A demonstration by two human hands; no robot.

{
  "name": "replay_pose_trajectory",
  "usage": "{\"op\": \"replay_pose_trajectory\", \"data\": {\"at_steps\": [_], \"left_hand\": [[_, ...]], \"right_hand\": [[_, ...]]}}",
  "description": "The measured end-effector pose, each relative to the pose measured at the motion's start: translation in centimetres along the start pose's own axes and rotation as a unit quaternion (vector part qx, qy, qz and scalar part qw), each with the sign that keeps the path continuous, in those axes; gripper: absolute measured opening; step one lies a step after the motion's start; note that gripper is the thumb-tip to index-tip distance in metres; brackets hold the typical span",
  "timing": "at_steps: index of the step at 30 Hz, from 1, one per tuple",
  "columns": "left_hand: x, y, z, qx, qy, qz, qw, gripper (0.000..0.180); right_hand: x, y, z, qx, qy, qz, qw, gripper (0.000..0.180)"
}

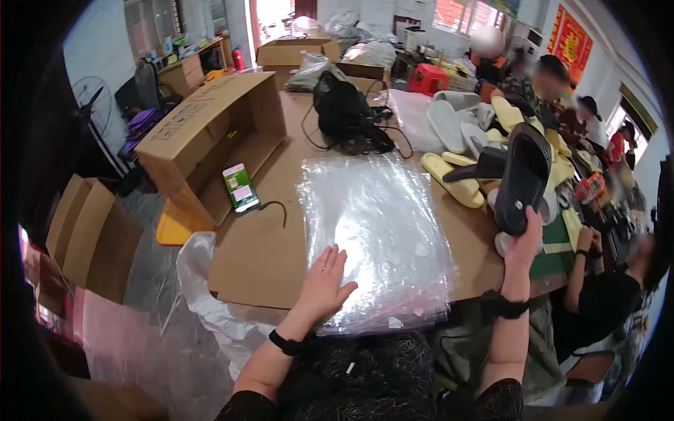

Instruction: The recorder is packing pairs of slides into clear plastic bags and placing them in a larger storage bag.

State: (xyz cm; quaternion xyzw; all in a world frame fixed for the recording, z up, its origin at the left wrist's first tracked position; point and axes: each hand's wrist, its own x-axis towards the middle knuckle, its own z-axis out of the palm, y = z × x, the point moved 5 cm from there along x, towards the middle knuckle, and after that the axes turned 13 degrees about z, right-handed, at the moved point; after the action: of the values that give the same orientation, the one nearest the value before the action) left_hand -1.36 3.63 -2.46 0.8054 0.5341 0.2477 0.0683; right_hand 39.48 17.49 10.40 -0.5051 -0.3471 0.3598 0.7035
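Left hand: the left hand (326,281) lay flat, palm down, fingers spread and released, on the near left corner of the stack of clear plastic bags (379,238); it grasped nothing. A ring showed on one finger and a black band on the wrist.

Right hand: the right hand (523,242) was raised above the right edge of the table, fingers clenched round the lower end of a black slipper (523,175).

Black slipper: it stood almost upright in the air, sole side toward the camera, its upper end tilted slightly right, in front of the heap of slippers.

Plastic bags: the glossy stack lay flat on the cardboard sheet (267,252), reaching from the near edge toward the middle of the table, well apart from the raised slipper.

Slipper heap: pale yellow slippers (453,179) and white slippers (449,123) were piled on the right part of the table, the nearest yellow one just beside the far right corner of the bags.

Left of the bags: a phone (240,186) with a lit screen lay at the mouth of an open cardboard box (210,126) tipped on its side; a dark cable curved near it.

Far side: a black bag (344,112) with cords sat beyond the plastic stack.

Right side: other people sat at the table's right, one in black clothes nearest.
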Motion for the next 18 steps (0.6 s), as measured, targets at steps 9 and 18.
{"op": "replay_pose_trajectory", "data": {"at_steps": [9, 18], "left_hand": [[-0.1, 0.0, 0.7, -0.006, 0.012, 0.012, 1.000, 0.077], [0.1, -0.1, 0.9, -0.001, 0.044, 0.035, 0.998, 0.075]], "right_hand": [[-10.1, -2.0, 6.1, 0.173, -0.156, 0.293, 0.927, 0.017], [-7.9, 8.5, 5.6, -0.102, -0.358, 0.288, 0.882, 0.035]]}}
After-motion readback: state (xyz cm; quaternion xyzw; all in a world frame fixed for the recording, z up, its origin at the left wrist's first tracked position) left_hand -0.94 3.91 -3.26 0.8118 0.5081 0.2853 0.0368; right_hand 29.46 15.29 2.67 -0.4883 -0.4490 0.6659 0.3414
